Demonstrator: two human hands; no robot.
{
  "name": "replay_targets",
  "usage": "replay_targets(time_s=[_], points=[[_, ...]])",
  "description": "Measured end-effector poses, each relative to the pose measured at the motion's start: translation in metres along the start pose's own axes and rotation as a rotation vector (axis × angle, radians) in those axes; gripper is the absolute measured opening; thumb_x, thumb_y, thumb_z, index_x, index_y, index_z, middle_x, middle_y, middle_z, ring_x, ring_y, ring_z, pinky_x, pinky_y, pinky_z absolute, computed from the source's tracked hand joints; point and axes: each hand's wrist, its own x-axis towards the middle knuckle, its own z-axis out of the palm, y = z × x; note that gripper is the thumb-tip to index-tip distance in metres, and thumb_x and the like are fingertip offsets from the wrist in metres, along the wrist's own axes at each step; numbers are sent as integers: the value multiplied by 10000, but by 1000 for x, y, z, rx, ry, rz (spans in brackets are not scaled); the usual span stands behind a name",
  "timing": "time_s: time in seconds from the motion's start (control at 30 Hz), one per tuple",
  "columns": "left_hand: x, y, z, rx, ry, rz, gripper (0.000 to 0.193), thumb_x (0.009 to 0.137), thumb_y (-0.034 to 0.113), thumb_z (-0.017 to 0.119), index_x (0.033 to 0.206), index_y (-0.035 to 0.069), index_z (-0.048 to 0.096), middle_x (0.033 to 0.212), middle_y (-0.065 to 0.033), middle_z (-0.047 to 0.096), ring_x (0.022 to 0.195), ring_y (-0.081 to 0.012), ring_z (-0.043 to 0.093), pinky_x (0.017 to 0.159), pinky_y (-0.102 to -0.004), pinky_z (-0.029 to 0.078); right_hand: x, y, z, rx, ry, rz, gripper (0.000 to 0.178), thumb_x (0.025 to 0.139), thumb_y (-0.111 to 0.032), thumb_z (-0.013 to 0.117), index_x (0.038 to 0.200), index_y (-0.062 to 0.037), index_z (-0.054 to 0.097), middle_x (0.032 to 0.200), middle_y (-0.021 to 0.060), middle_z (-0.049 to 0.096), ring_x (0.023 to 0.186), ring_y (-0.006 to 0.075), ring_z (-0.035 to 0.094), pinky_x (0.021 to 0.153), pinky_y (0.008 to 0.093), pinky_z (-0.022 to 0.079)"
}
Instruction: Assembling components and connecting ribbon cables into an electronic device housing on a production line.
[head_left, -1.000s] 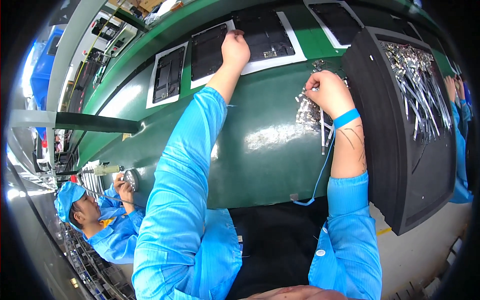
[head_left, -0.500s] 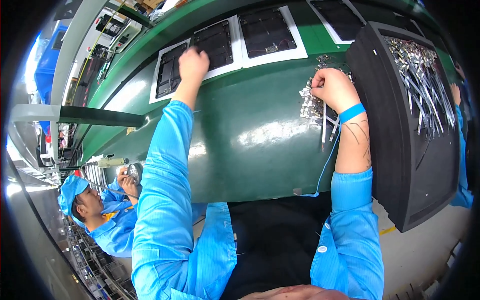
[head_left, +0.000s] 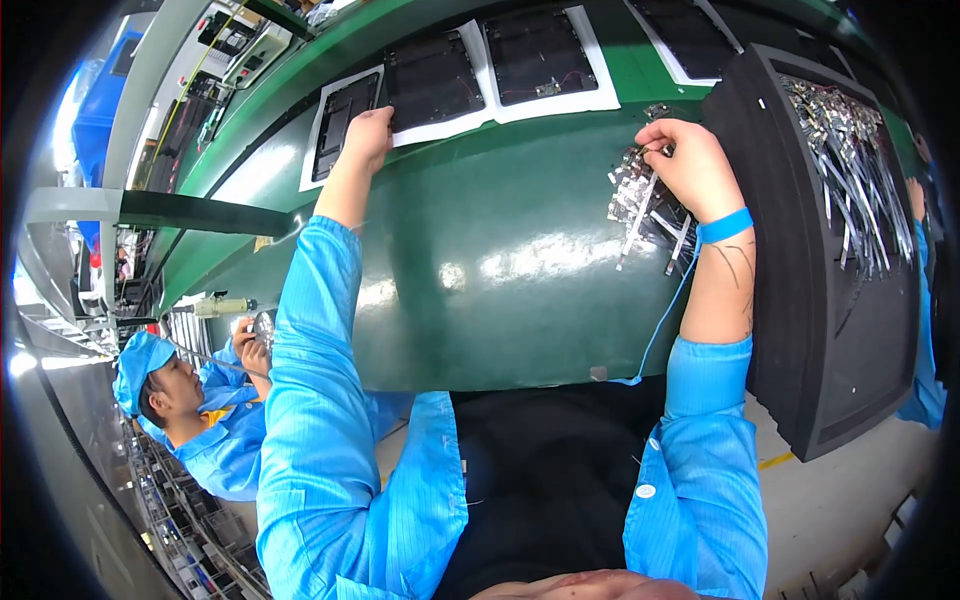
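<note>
Nearest the camera, both forearms in blue sleeves rise from the lower edge over a dark apron and reach across a green belt [head_left: 500, 300].

Right hand [head_left: 690, 165]: it rests at the right side of the belt, above a small pile of silver strips [head_left: 640, 200]. The fingers are curled together, with thumb and forefinger pinched on the top of one strip. A blue wrist strap [head_left: 725, 225] circles the wrist, and its thin cord [head_left: 665, 320] trails down to the near edge of the belt.

Left hand [head_left: 368, 135]: the arm is stretched far forward and to the left. The fingers are folded over the right edge of a dark panel [head_left: 345, 115] on a white sheet; whether they clamp it or only press on it cannot be told. This panel lies at the far left of the belt. Two more panels [head_left: 435, 80] [head_left: 540, 55] on white sheets lie just beside it to the right, in a row along the far side.

Right of the belt, a black tray [head_left: 800, 330] stands tilted, with many more silver strips [head_left: 850, 150] spread over its upper part.

At lower left, well apart from the belt, a co-worker [head_left: 190, 410] in a blue cap and coat bends over a small item held in both hands.
</note>
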Motion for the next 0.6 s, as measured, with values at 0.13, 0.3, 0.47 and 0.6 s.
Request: replay_targets(time_s=[0.13, 0.3, 0.47, 0.6], points=[[-36, -4, 3, -654, -186, -85, 275, 1079, 100, 690, 1317, -37, 693, 1131, -92, 728, 1029, -238, 725, 872, -420, 619, -1, -11, -1, -58, 43, -55, 180, 937, 18, 752, 1099, 1, 830, 928, 94, 809, 864, 161, 761, 863, 314, 608], [-126, 7, -9, -796, -132, -18, 425, 1082, 17, 651, 1494, -66, 586, 1290, -141, 728, 1172, -230, 710, 1054, -406, 584, 2, -20, -9, -44, 111, -9, 221, 952, -55, 782, 1165, -41, 844, 1057, 123, 851, 907, 226, 807, 869, 347, 625], [-226, -10, 8, -820, -278, 132, 569, 1078, -28, 643, 1617, -58, 464, 1210, -83, 760, 1038, -105, 699, 963, -272, 569, 7, -4, -7, 87, 180, 1, 290, 986, -77, 773, 1270, -48, 819, 1074, 99, 858, 884, 157, 781, 839, 317, 616], [-273, -15, 20, -668, -269, 183, 613, 1077, -53, 636, 1649, 4, 423, 988, 3, 719, 860, -31, 627, 809, -199, 503, 12, 4, -5, 148, 249, 8, 297, 1015, -79, 747, 1302, -44, 811, 1084, 83, 853, 907, 127, 773, 854, 294, 607]])
